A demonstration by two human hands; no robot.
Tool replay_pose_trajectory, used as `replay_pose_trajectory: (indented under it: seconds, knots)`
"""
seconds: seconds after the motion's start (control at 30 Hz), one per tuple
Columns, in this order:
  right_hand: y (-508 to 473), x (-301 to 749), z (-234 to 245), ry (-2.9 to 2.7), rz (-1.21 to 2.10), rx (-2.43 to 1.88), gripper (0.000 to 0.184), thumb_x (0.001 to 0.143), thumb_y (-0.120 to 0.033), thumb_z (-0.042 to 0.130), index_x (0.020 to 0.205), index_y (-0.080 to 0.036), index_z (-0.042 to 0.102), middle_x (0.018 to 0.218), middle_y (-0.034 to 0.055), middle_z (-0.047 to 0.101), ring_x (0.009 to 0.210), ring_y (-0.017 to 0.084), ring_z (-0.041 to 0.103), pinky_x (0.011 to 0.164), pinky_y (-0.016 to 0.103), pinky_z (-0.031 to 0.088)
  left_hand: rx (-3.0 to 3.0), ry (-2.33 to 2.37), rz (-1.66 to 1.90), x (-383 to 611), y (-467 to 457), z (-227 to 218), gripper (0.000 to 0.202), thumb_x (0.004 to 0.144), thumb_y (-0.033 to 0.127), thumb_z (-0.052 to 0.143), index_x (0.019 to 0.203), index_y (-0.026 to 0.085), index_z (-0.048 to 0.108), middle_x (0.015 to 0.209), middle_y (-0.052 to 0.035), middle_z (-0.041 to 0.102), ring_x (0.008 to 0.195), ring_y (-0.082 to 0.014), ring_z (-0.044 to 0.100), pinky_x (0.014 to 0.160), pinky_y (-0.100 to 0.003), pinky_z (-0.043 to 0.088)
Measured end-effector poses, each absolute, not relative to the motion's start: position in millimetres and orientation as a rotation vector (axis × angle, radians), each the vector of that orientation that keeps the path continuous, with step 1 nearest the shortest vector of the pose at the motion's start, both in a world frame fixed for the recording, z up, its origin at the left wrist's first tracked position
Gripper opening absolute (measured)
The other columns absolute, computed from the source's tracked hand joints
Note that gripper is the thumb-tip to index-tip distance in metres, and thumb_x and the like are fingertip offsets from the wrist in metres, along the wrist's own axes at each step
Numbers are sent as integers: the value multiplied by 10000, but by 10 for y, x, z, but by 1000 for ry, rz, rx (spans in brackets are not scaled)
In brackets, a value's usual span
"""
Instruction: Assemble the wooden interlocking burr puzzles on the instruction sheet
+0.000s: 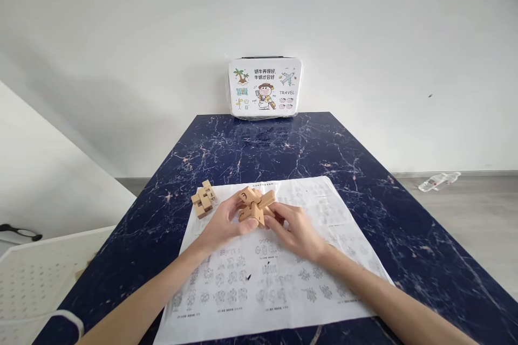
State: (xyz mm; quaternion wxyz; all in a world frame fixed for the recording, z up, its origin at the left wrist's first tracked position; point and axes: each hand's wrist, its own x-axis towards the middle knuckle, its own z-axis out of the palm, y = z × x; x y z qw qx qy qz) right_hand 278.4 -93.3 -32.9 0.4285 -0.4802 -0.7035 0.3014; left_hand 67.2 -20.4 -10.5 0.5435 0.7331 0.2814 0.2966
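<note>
Between my hands is a wooden interlocking puzzle (pixel 256 210), its pale blocks crossing one another and marked with black handwritten signs. My left hand (pixel 226 218) grips it from the left, thumb along the front and fingers behind. From the right, my right hand (pixel 294 229) pinches it with thumb and fingers; some fingertips are hidden by the blocks. Below lies a large white instruction sheet (pixel 279 291) printed with rows of small line diagrams. To the left, a second group of wooden puzzle pieces (pixel 203 199) rests partly on the sheet's upper left edge.
A dark blue marbled table (pixel 259 156) carries everything. At its far end a white cartoon-printed case (pixel 265 88) leans by the wall. A white perforated basket (pixel 36 275) stands at lower left. A clear plastic bottle (pixel 439 181) lies on the floor at right.
</note>
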Motion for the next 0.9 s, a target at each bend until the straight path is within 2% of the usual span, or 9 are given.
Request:
replay_pose_trajectory:
  seconds: [0.17, 0.3, 0.47, 0.6, 0.67, 0.77, 0.9]
  knots:
    - [-958, 2762, -313, -1764, 763, -1199, 278, 1052, -350, 514, 803, -233, 544, 719, 6, 530, 628, 161, 433, 611, 336, 357, 1833, 737, 730, 665, -235, -111, 337, 849, 403, 668, 1137, 227, 681, 1021, -63, 702, 1011, -301, 658, 925, -469, 545]
    - [-976, 2738, -273, -1746, 771, -1221, 298, 1048, -357, 526, 782, -228, 559, 707, 11, 577, 618, 157, 469, 603, 327, 366, 1846, 748, 734, 676, -246, -101, 305, 854, 426, 639, 1071, 215, 677, 964, -64, 688, 977, -301, 649, 933, -492, 530]
    - [-989, 2718, -252, -1709, 769, -1235, 322, 1044, -373, 521, 767, -219, 579, 675, -3, 579, 580, 139, 467, 570, 300, 361, 1801, 761, 697, 694, -254, -65, 367, 878, 461, 633, 1111, 182, 680, 1021, -99, 707, 988, -308, 653, 914, -470, 534]
    - [-976, 2720, -276, -1681, 800, -1253, 328, 1040, -396, 533, 772, -217, 596, 662, -9, 586, 562, 132, 456, 566, 299, 357, 1718, 737, 690, 716, -268, 7, 418, 890, 524, 643, 1115, 177, 697, 1099, -117, 745, 1052, -333, 678, 992, -504, 517]
    - [-967, 2721, -293, -1680, 807, -1252, 339, 1040, -408, 535, 756, -224, 558, 655, -10, 568, 562, 133, 446, 565, 305, 352, 1661, 724, 695, 729, -272, 38, 445, 890, 554, 654, 1122, 179, 708, 1159, -123, 760, 1114, -355, 688, 1024, -517, 513]
    - [-961, 2721, -311, -1695, 770, -1243, 385, 1041, -422, 532, 717, -245, 423, 628, -29, 462, 560, 135, 373, 550, 310, 321, 1579, 685, 668, 737, -274, 50, 505, 894, 597, 671, 1181, 183, 709, 1243, -131, 759, 1196, -381, 685, 1051, -529, 515]
    - [-961, 2734, -297, -1709, 723, -1235, 414, 1065, -437, 497, 723, -251, 355, 638, -37, 380, 568, 137, 327, 541, 308, 306, 1545, 620, 636, 716, -261, 9, 602, 916, 632, 689, 1354, 222, 635, 1394, -133, 695, 1317, -387, 629, 1112, -537, 490]
